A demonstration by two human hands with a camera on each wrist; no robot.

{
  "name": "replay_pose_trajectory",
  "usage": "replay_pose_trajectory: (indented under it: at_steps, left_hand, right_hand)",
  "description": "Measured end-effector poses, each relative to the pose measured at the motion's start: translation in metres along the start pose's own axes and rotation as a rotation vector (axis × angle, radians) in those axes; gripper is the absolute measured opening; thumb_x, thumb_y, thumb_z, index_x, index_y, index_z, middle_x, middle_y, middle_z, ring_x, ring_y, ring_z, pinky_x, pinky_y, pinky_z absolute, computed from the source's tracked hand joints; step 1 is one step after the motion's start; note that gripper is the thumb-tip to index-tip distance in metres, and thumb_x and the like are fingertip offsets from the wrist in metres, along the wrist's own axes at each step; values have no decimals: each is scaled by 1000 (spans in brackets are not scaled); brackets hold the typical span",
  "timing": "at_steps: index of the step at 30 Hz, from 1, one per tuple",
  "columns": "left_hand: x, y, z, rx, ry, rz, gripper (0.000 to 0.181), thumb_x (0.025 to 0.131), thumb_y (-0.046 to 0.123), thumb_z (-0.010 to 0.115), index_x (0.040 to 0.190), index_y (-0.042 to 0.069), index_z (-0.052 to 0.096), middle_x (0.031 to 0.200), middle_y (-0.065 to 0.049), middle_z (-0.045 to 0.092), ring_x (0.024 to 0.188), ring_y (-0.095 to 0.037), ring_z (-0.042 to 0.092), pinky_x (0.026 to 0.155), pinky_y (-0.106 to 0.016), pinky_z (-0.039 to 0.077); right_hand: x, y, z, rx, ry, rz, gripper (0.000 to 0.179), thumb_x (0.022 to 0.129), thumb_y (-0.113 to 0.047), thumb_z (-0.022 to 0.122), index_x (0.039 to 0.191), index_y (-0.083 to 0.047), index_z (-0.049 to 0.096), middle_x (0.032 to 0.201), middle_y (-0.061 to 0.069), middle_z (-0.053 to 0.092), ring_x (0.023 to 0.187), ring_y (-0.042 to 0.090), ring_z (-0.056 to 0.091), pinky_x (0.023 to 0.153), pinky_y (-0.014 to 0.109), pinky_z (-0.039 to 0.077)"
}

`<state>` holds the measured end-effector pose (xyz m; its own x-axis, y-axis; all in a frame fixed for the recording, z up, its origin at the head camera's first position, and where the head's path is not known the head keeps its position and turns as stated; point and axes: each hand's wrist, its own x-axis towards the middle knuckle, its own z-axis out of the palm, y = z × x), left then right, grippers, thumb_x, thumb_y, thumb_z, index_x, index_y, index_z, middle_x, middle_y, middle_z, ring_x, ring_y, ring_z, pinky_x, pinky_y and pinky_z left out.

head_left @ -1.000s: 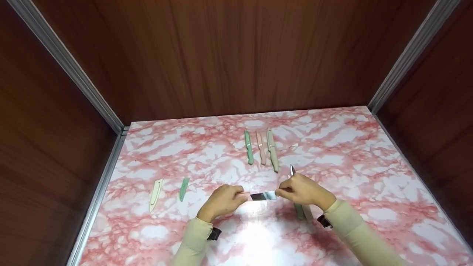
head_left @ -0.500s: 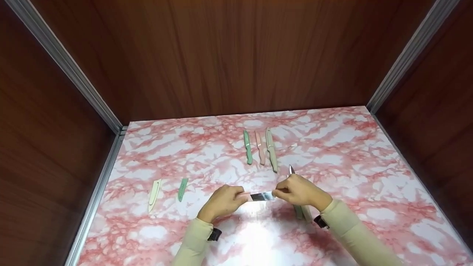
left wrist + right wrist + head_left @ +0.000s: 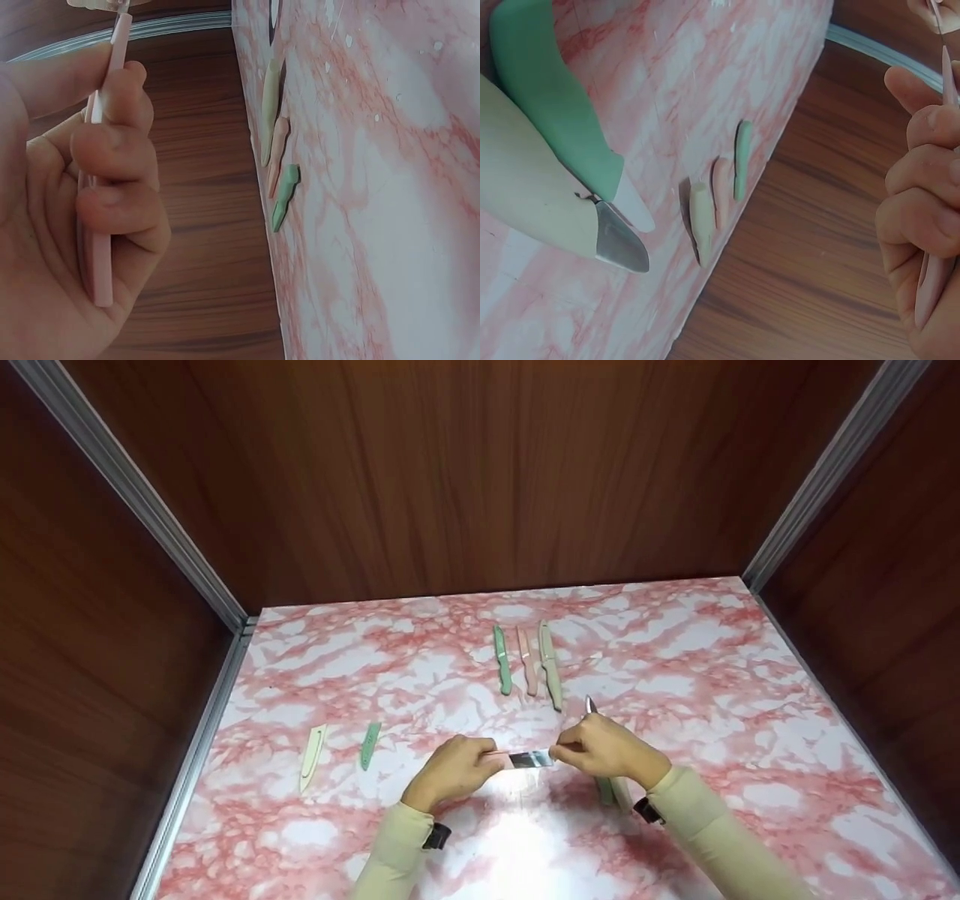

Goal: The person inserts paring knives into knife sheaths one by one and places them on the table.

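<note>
In the head view my left hand (image 3: 454, 769) grips a pink knife sheath (image 3: 103, 262) whose slotted side shows in the left wrist view. My right hand (image 3: 611, 746) holds a knife by its pink handle (image 3: 932, 289), fingers curled round it. Between both hands stretches the knife's bare, shiny blade (image 3: 531, 759), its left part running to the sheath's mouth. Below and behind the right hand lie a green-handled knife (image 3: 559, 112) and a cream-handled knife (image 3: 540, 180), their blades bare. At left rest a cream sheath (image 3: 313, 757) and a green sheath (image 3: 370, 746).
Farther back lie a green sheathed knife (image 3: 502, 660), a pink one (image 3: 528, 660) and a longer cream one (image 3: 551, 664), side by side. The marbled table (image 3: 420, 675) is bounded by a wood-look wall (image 3: 480, 495) at the back and panels on both sides.
My right hand has moved slightly left toward the left hand, so less blade shows between them. The left hand stays nearly still; the loose knives and sheaths lie as before.
</note>
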<state>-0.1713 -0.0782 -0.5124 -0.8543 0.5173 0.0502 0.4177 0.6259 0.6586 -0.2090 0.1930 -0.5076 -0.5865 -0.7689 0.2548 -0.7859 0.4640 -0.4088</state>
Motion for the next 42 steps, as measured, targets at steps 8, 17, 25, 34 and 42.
replay_pose_trajectory:
  at_steps: [8,17,25,34,42]
  left_hand:
    - [3,2,3,-3,7,10,27,92,31,58,69,19,51,56,10,33,49,-5,29,49,-22,27]
    - [4,5,4,-18,2,4,27,93,30,57,69,18,52,56,10,34,49,-5,29,49,-22,27]
    - [4,7,6,-29,-11,-15,25,93,28,57,70,18,53,56,9,32,48,-6,27,48,-23,27]
    - [4,7,6,-1,1,-10,26,92,30,58,70,18,54,57,10,34,50,-5,29,48,-23,27]
    - [5,7,6,11,10,0,24,92,30,59,71,18,55,57,11,37,49,-5,32,47,-22,29]
  right_hand:
    - [4,-2,2,30,-15,-6,31,92,-21,62,60,-20,59,50,-19,35,42,-7,25,45,15,27]
    - [7,-5,3,33,-9,-11,34,96,-30,57,63,-22,60,50,-19,38,41,-7,26,44,13,27]
    - [11,-7,6,30,-7,-17,33,93,-24,60,61,-21,57,50,-18,34,41,-7,25,43,12,24]
    - [13,-8,9,24,-4,-22,32,92,-21,61,60,-21,56,50,-17,34,41,-6,25,43,12,24]
    - [15,-8,8,31,-7,-33,32,93,-21,60,62,-18,59,50,-17,34,41,-6,25,43,12,25]
